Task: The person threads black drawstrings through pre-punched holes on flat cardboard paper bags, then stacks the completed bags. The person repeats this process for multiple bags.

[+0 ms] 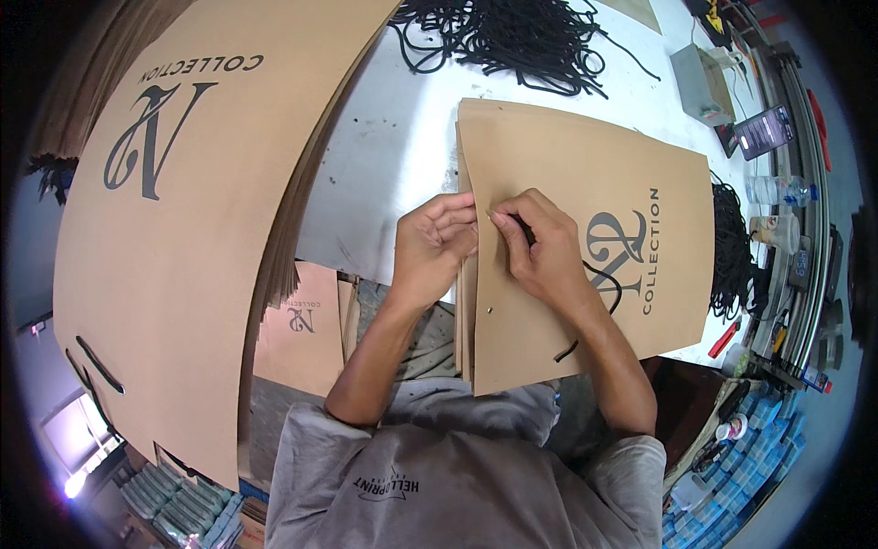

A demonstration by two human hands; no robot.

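A brown kraft paper bag (558,137) with dark print lies on top of a few others, its open edge toward the left. My right hand (541,242) is closed in a pinch on a black cord (618,291), with thumb and forefinger close to that edge. The cord's loose tail curves over the bag beneath my wrist. A small punched hole (489,310) shows in the panel nearer me. At the open edge, my left hand (433,245) has its fingers curled, their tips partly hidden behind the front panel. What they hold, if anything, is hidden.
A tall stack of kraft bags (210,238) stands at left. Black cords (512,41) lie heaped at the back, with another bundle (729,247) right of the bag. A grey box (702,84), phone (765,133), bottle (782,191) and red-handled tool (724,339) line the right side.
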